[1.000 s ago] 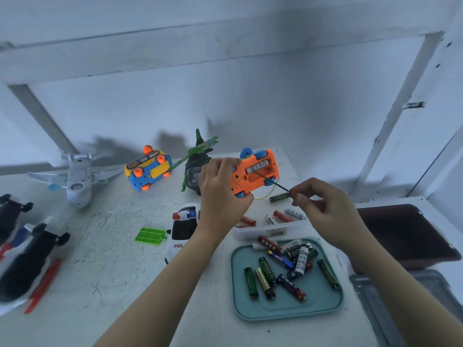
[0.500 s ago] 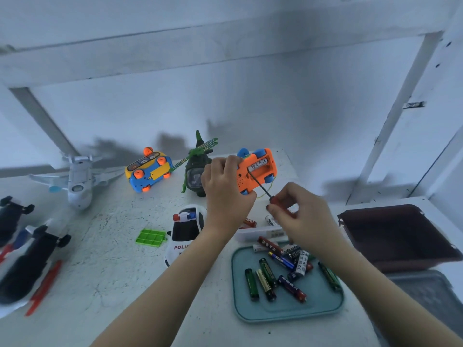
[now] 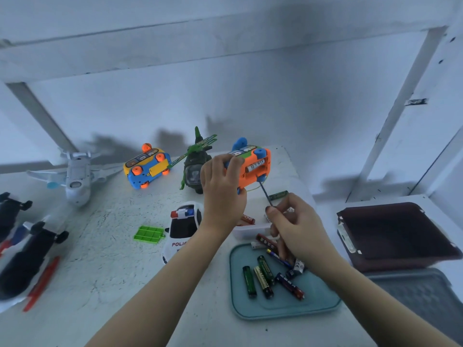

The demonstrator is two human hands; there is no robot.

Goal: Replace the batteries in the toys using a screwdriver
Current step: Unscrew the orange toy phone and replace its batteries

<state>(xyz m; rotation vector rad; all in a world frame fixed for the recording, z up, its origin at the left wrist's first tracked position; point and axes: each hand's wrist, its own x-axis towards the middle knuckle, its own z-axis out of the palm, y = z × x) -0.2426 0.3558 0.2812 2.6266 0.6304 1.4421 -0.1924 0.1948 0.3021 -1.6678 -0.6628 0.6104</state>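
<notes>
My left hand (image 3: 221,194) grips an orange toy car (image 3: 253,169) with blue wheels, lifted above the table with its underside turned toward me. A battery shows in its open compartment. My right hand (image 3: 294,229) holds a thin screwdriver (image 3: 265,195), whose tip touches the car's lower edge. Several loose batteries (image 3: 265,276) lie on a teal tray (image 3: 283,309) under my right wrist. More batteries sit in a small white container (image 3: 248,230) behind the tray.
On the table stand a blue and yellow toy car (image 3: 146,167), a green helicopter (image 3: 195,169), a white airplane (image 3: 75,176), a police car (image 3: 183,226), a green battery cover (image 3: 149,234) and dark toys (image 3: 25,254) at left. A brown bin (image 3: 398,234) sits right.
My left hand tilted the orange car further upright. My right hand dropped lower and swung the screwdriver from the battery compartment to the car's bottom edge.
</notes>
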